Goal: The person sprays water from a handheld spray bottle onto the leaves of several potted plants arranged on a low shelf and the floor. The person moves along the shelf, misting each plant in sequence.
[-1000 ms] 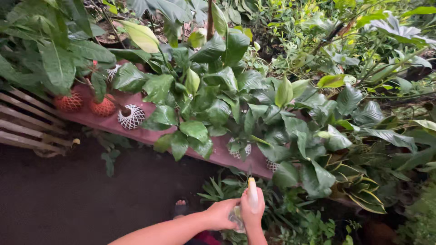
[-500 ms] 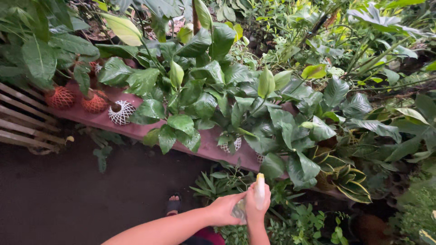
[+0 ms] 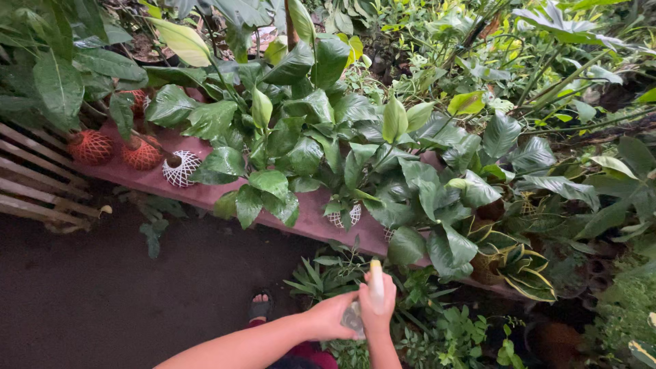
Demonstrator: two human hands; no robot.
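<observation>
Both hands, left hand point(image 3: 335, 316) and right hand point(image 3: 380, 307), stay clasped on the spray bottle point(image 3: 375, 285), unchanged.

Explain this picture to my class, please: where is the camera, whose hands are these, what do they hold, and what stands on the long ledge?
There is no machine here. The camera sits on a person's head and looks down, so the two bare arms at the bottom are that person's own. The left hand and the right hand are both closed around a small spray bottle with a pale top, held above low plants. Ahead runs a reddish ledge crowded with broad green leaves. On it stand round pots in netting: two orange ones and a white one. A sandalled foot shows on the dark ground. Wooden slats lie at the left.
</observation>
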